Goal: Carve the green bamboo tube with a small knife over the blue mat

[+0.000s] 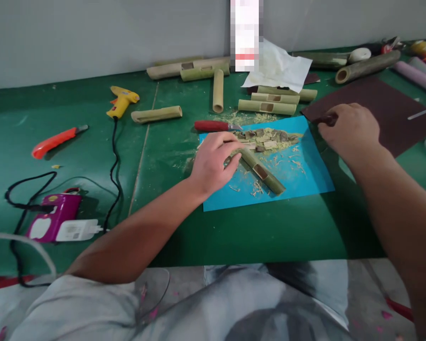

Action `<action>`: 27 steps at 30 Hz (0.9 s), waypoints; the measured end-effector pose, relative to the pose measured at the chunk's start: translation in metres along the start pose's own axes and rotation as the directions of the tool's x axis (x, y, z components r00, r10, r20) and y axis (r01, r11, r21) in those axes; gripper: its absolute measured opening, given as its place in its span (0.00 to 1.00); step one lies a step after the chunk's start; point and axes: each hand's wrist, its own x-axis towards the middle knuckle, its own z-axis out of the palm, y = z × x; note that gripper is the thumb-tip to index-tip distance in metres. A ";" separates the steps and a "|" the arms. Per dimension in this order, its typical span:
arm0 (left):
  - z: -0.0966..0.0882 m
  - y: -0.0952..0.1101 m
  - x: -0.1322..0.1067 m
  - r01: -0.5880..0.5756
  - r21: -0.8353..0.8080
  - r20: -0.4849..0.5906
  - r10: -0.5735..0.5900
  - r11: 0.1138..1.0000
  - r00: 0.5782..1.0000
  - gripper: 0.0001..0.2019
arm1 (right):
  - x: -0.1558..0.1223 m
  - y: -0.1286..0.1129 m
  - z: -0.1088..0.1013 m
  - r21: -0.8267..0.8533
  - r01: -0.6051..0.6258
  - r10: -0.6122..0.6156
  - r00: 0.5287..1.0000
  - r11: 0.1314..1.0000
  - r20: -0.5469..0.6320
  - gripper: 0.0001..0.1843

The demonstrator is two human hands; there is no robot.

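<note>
My left hand (216,158) curls its thumb and fingers around the upper end of a bamboo tube (270,180). This tube has a rectangular opening cut in its side and lies slantwise on a blue sheet (305,175). Bamboo chips (266,142) and fine shavings are heaped just beyond it. Behind my left hand lies a red-handled knife (213,125), its blade tip on the blue sheet. My right hand (353,125) is closed at the left edge of a dark brown sheet (394,113). A small dark brown piece (329,119) shows between its fingers, partly hidden.
More bamboo tubes (268,107), some notched, lie at the back near a crumpled white paper (273,68). On the left are a yellow glue gun (122,101) with a black cord, an orange cutter knife (57,142) with its blade out and a purple power box (57,213).
</note>
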 end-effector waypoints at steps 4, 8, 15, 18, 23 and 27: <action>0.003 -0.002 0.000 -0.030 -0.022 -0.005 0.030 0.999 1.000 0.09 | -0.006 0.000 -0.007 -0.030 0.076 -0.075 0.996 0.997 0.043 0.21; 0.004 -0.002 0.000 -0.046 -0.032 -0.019 0.046 0.998 0.999 0.08 | -0.011 -0.004 -0.017 -0.059 0.053 -0.047 0.995 0.997 0.087 0.24; 0.005 -0.004 0.000 -0.038 -0.059 -0.016 0.037 0.998 0.999 0.08 | -0.013 -0.001 -0.015 0.014 0.057 -0.057 0.997 0.998 0.058 0.25; 0.006 -0.005 -0.001 -0.047 -0.077 -0.025 0.045 0.996 0.999 0.08 | -0.012 0.002 -0.017 0.101 0.034 -0.039 0.998 0.994 0.048 0.23; 0.008 -0.005 -0.002 -0.034 -0.098 0.001 0.034 0.995 0.999 0.09 | -0.008 0.011 -0.020 0.295 -0.096 0.071 0.993 0.951 0.092 0.20; 0.008 -0.004 -0.003 -0.039 -0.099 0.005 0.040 0.994 0.999 0.09 | -0.005 0.019 -0.014 0.294 -0.037 0.052 0.998 0.955 -0.041 0.20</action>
